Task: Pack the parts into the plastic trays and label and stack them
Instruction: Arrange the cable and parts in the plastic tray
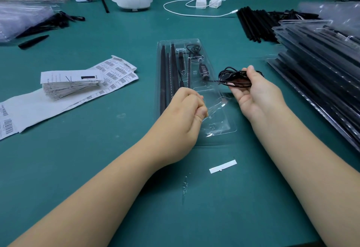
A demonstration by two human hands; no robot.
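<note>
We see one clear plastic tray (194,83) lying lengthwise on the green table (97,149), several black rods (165,75) seated in its left channels. Our right hand (255,94) hovers just right of the tray, fingers curled round one coiled black cable (233,78). Our left hand (185,118) rests on the tray's near left edge, fingers curled; whether it pinches anything we cannot tell. One stack of filled trays (321,67) stands well to the right; barcode label sheets (115,71) lie to the left.
</note>
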